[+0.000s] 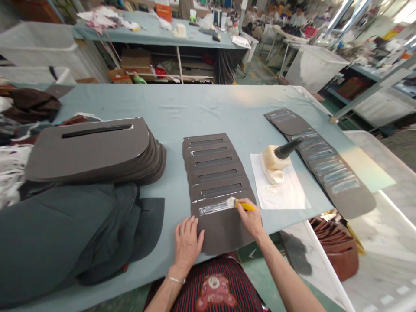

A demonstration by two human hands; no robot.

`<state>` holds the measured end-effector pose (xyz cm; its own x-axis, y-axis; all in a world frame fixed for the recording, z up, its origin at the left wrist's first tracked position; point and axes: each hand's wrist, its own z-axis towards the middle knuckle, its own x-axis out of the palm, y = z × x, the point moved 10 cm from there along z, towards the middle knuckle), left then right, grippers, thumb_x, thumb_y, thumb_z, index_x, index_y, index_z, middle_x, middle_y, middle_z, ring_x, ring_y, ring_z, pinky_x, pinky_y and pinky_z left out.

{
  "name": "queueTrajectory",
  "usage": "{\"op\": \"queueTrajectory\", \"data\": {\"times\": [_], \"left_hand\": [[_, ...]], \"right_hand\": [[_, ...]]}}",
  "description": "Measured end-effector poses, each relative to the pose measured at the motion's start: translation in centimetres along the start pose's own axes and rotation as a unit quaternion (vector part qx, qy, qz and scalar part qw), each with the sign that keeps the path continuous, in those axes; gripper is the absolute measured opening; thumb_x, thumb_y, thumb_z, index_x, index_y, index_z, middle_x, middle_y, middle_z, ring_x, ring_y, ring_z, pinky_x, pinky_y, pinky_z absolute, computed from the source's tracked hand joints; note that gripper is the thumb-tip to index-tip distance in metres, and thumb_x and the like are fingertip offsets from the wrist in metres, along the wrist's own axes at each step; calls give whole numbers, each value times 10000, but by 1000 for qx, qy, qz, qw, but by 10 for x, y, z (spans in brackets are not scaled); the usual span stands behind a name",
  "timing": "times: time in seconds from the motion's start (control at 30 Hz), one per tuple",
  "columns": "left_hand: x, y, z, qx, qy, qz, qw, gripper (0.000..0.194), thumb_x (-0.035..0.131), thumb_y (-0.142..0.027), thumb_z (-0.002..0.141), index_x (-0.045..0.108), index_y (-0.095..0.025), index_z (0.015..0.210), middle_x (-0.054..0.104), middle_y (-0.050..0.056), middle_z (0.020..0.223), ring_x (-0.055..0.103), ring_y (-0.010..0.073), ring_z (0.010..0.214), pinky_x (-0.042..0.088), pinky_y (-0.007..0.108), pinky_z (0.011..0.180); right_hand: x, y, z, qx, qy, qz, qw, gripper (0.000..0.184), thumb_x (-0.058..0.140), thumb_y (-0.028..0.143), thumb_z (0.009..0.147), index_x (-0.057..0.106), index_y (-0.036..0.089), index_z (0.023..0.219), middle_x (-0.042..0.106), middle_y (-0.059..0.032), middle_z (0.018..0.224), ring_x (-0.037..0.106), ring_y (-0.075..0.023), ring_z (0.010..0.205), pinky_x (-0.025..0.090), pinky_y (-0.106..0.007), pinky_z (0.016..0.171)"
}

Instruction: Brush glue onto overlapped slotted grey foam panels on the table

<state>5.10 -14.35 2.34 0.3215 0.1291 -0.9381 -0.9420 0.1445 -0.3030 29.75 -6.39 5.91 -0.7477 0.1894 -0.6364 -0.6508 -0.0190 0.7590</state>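
My right hand (250, 216) grips a yellow-handled brush (244, 206). White glue coats its bristles, which touch the slot of the nearest dark grey panel (227, 236). Wet, shiny streaks run along that slot. Several more slotted panels (208, 155) overlap behind it in a staggered row. My left hand (187, 242) lies flat with fingers stretched at the near panel's left edge. To the right, a cream glue container (272, 158) with a dark, thick handle or spout (288, 148) stands on a white sheet (295, 195).
A tall stack of slotted grey panels (91, 151) is at the left, with dark green pieces (65, 234) in front. Glue-streaked panels (325, 160) overlap along the right edge. A white bin (383, 242) stands beyond, and brown slotted pieces (339, 251) lie below the table edge.
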Motion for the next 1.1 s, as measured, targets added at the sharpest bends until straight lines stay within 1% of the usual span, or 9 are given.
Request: {"op": "queueTrajectory", "data": {"times": [0.07,0.13,0.2,0.3,0.4,0.63,0.87,0.97,1.1], "left_hand": [[0,1,1,-2,1,0,1000,373,479,-307,863,560,-157,1194,570,140,1255,461,284,1211,317,482,1026],[2,1,1,-2,2,-1,1000,375,476,-310,864,560,-152,1193,573,143,1248,460,287,1212,319,480,1024],[3,0,1,0,1,-1,1000,373,472,-314,864,562,-150,1188,578,146,1234,459,292,1213,321,480,1020],[5,-1,0,3,-3,0,1000,377,478,-320,859,562,-144,1182,586,151,1218,461,296,1208,328,485,1010],[6,-1,0,-2,-5,-3,1000,378,487,-326,853,563,-145,1177,586,150,1217,461,298,1203,330,490,1004],[6,1,1,-1,1,-7,1000,371,489,-335,856,556,-162,1177,585,136,1206,459,304,1188,334,490,998],[-7,14,14,-22,-17,-49,998,308,471,-310,874,554,-188,1144,589,106,1166,488,253,1134,376,437,971],[-14,17,36,-22,-37,-60,997,307,444,-275,882,544,-193,1161,583,106,1176,493,248,1126,380,435,966],[-14,17,66,-14,-46,-48,998,319,438,-243,875,551,-177,1166,579,121,1209,482,260,1154,363,455,982]], "right_hand": [[-39,-23,11,32,-55,-69,996,269,499,407,858,648,190,810,659,-41,731,588,-165,631,446,-267,629],[-52,-17,11,31,-86,-101,991,269,490,395,864,646,185,805,655,-47,727,583,-166,636,435,-266,636],[-29,14,0,-10,-71,-72,995,251,466,355,880,645,184,840,665,-58,786,595,-164,692,437,-259,672],[41,72,-25,-94,36,4,995,222,440,294,891,641,202,903,672,-52,850,607,-150,737,443,-239,698],[71,79,-33,-103,97,10,990,208,444,302,893,634,217,883,666,-30,810,605,-141,718,441,-227,689],[-38,-30,11,39,-45,-114,992,323,425,456,890,608,207,798,602,-9,652,533,-144,576,388,-247,595],[-40,-18,18,65,-51,-170,982,315,447,474,856,612,215,787,569,7,579,507,-150,520,339,-253,545],[-22,8,25,68,-67,-90,991,320,468,490,851,609,208,797,572,13,584,513,-143,521,360,-245,541],[55,73,29,-10,-1,66,998,310,470,477,868,616,205,845,633,-9,703,568,-140,600,421,-237,593]]}}
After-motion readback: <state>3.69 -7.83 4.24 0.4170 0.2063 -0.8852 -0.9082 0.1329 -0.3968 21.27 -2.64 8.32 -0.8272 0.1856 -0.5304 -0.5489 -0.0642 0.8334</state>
